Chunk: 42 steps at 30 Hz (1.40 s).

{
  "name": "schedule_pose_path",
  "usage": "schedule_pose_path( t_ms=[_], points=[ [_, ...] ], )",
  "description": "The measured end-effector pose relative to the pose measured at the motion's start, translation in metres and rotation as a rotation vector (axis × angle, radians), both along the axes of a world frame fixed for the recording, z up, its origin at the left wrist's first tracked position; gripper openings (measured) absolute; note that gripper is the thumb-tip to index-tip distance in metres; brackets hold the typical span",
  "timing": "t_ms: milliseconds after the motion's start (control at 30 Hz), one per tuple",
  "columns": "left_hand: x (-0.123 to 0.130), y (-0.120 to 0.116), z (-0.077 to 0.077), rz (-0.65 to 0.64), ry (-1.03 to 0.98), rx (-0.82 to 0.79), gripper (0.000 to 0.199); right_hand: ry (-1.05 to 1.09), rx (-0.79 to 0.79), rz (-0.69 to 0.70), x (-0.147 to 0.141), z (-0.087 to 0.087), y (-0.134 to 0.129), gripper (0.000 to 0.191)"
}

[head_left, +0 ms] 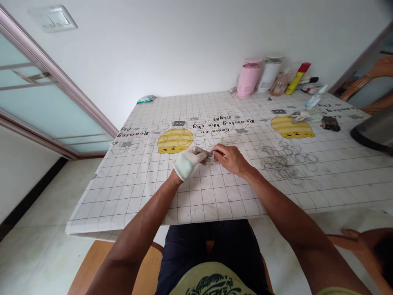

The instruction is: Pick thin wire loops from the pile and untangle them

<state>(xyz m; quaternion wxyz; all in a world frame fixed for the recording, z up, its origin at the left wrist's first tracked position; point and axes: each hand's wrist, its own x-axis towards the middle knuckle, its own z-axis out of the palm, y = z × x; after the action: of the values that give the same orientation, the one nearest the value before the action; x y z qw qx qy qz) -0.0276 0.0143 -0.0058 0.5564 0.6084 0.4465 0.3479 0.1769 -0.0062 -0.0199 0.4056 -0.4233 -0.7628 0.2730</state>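
My left hand [195, 157], in a white glove with a pale green cuff, is closed in a pinch near the table's middle. Facing it, my bare right hand [227, 158] pinches with thumb and forefinger, the fingertips almost touching the glove. A very thin wire [211, 167] seems to run between them, a faint curl showing just below. To the right of my right hand lies a tangled heap of dark thin wire loops [285, 162]. Fainter single wire loops [167, 125] lie spread on the cloth beyond my left hand.
The checked tablecloth [129, 196] has yellow cartoon prints. Along the wall stand a pink cylindrical device [248, 80], a white one [268, 76] and a yellow spray can [296, 80]. A clear spray bottle [316, 97], a crumpled glove [308, 115] and a metal container [374, 129] are at right.
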Motion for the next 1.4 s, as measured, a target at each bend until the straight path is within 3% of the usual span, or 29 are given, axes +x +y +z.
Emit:
schedule_pose_path(
  t_ms=[167,233,333,600,1067,1200,1400],
  points=[
    [0.004,-0.003,0.005,0.077,-0.088,-0.082,0.013,-0.044,0.067,-0.028,0.000,-0.003,0.001,0.023],
    [0.003,-0.005,0.005,0.112,-0.087,-0.064,0.021,-0.096,0.089,-0.038,-0.001,-0.003,0.000,0.023],
    [0.004,-0.010,0.004,0.174,-0.027,-0.015,0.032,-0.196,0.167,-0.098,-0.003,-0.004,-0.001,0.024],
    [0.015,-0.014,-0.004,0.217,0.102,0.001,0.036,-0.421,0.365,-0.298,-0.008,-0.017,0.004,0.030],
    [0.021,-0.018,-0.007,0.155,0.023,-0.064,0.028,-0.505,0.407,-0.252,-0.009,-0.015,0.006,0.030],
    [0.015,-0.009,-0.010,0.201,-0.062,-0.082,0.031,-0.405,0.415,-0.198,0.002,-0.010,0.009,0.020],
    [0.013,-0.004,-0.011,0.243,-0.138,-0.083,0.030,-0.262,0.404,-0.166,0.004,-0.011,0.007,0.022]
  ],
)
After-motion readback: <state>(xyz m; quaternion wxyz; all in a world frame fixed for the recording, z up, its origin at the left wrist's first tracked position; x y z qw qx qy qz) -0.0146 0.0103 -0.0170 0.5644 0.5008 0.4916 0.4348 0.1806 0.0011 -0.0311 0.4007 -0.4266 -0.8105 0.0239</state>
